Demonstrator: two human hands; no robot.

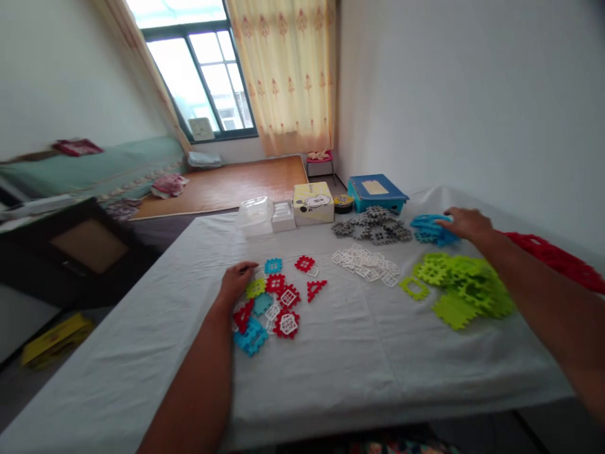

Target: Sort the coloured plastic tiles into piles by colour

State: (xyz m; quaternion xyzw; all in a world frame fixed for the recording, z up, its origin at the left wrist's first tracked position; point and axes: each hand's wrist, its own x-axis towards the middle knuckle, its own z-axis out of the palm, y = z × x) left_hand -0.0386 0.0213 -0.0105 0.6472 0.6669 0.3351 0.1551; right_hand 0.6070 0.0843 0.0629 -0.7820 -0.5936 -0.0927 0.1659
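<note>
My left hand (237,280) rests by the left side of a mixed group of plastic building pieces, its fingers curled together; whether something is between them is hidden. Closest to it are a lime green piece (256,289) and a light blue square piece (273,265). Red square pieces (275,284), white window inserts (273,311) and a red triangle (316,289) belong to the same group. Over at the right, my right hand (467,222) reaches onto the pile of blue building pieces (432,231), with its fingers closed on a blue piece at the top.
Lime green pieces (466,287), grey pieces (373,225), white inserts (366,262) and red pieces (555,257) lie in separate piles. Along the far edge stand a clear plastic container (255,215), a cartoon box (313,203) and a blue lidded box (378,192). A wall borders the right.
</note>
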